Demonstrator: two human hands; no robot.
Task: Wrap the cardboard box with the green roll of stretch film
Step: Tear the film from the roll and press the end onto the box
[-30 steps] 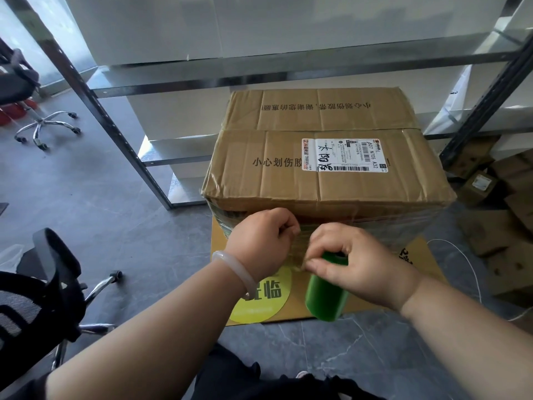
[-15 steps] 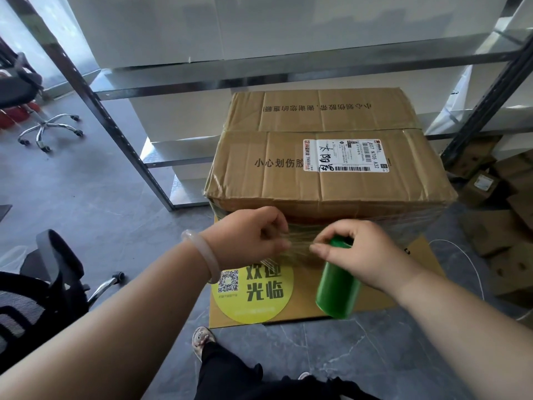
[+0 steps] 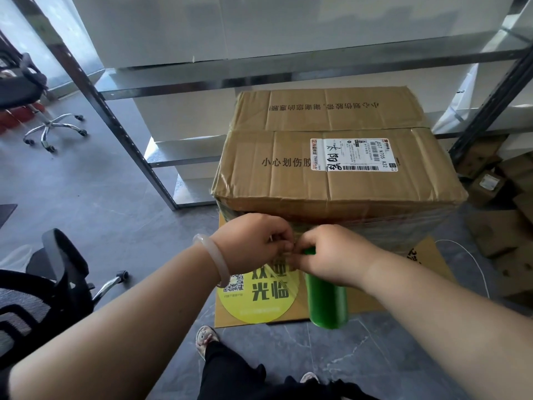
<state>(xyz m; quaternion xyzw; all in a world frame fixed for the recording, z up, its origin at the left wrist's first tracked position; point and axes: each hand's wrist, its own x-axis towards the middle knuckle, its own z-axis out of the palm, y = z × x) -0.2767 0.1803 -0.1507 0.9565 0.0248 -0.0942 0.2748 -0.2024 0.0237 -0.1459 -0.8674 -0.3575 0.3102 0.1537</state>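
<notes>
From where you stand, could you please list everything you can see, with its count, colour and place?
cardboard box: one, brown, on a flat sheet in front of the shelving
shipping label: one, white, on the box top
stretch film: clear, around the box's near side
green roll: one, green, held in front of the box
cardboard sheet: one, tan with a round yellow sticker, under the box
shelving: one, grey metal, behind the box
office chairs: two, black, on the left
small boxes: several, brown, on the floor at right
bracelet: one, pale, on the left wrist
left hand: pinches the film at the box front
right hand: grips the roll's top
</notes>
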